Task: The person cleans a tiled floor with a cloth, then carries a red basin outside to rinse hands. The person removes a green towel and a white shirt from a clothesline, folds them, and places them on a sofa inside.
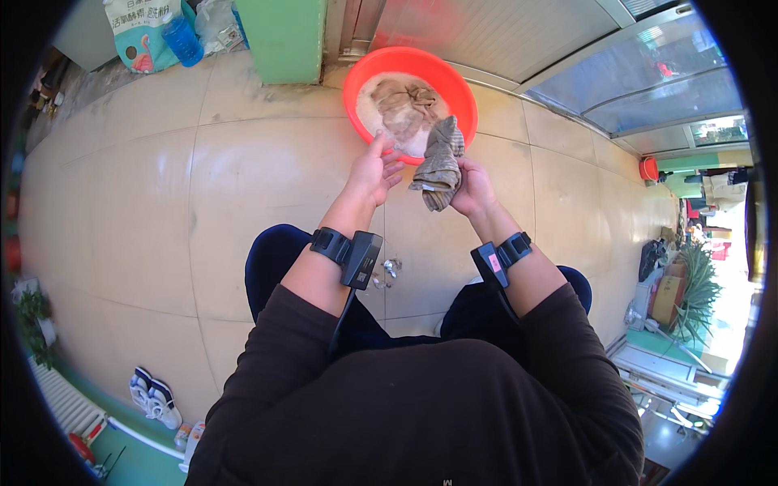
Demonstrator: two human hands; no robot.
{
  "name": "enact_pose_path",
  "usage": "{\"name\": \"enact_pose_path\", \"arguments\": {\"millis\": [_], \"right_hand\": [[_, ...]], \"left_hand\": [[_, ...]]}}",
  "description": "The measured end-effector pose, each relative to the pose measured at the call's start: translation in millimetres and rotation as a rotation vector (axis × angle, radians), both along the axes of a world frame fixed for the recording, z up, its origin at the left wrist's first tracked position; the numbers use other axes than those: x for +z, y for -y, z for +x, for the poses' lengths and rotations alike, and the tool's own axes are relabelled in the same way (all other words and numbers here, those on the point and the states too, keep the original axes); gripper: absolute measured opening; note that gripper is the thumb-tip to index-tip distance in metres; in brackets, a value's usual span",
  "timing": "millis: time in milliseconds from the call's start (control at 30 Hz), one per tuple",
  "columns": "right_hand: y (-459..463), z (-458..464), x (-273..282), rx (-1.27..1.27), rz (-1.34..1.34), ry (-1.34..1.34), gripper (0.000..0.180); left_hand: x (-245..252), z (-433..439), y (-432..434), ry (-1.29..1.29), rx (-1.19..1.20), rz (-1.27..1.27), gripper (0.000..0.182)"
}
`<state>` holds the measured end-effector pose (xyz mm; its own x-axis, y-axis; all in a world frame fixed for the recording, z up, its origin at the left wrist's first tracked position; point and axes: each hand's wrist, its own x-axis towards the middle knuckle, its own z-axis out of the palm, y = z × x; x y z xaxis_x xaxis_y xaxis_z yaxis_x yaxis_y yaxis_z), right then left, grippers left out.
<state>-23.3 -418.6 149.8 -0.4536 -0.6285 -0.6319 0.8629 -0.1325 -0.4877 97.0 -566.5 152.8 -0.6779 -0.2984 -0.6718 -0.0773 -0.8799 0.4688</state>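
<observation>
A red plastic basin [351,91] stands on the tiled floor before me, against a panelled door. Inside it, tan cloth [404,106] lies partly sunk in whitish, sudsy water. My right hand [473,187] grips a bunched, grey-brown striped cloth [439,161] at the basin's near right rim; its upper end overlaps the rim. Its exact kind of garment cannot be made out. With fingers spread and nothing in them, my left hand [375,170] is at the near left rim. Whether it touches the basin is unclear.
A green pillar [285,42] rises just left of the basin. Beyond it stand a blue-capped bottle of blue liquid [182,39] and a printed powder bag [137,36]. White-and-dark sneakers [155,398] rest by a radiator [67,395]. Small wet debris [391,267] lies between my feet.
</observation>
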Motion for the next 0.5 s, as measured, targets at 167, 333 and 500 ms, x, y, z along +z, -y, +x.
{"name": "enact_pose_path", "arguments": {"millis": [167,333,500], "right_hand": [[11.1,-26.2,-49.6,-0.17,0.226,0.011,0.029],[28.4,-58.7,-59.2,-0.293,0.027,-0.006,0.038],[21.9,-52.4,-24.4,-0.03,0.423,-0.181,0.048]], "left_hand": [[-25.6,-2.3,6.0,0.087,0.153,0.036,0.031],[-34.5,-2.4,3.5,0.028,0.147,-0.002,0.03],[-30.2,-6.5,0.1,-0.008,0.131,0.089,0.049]]}}
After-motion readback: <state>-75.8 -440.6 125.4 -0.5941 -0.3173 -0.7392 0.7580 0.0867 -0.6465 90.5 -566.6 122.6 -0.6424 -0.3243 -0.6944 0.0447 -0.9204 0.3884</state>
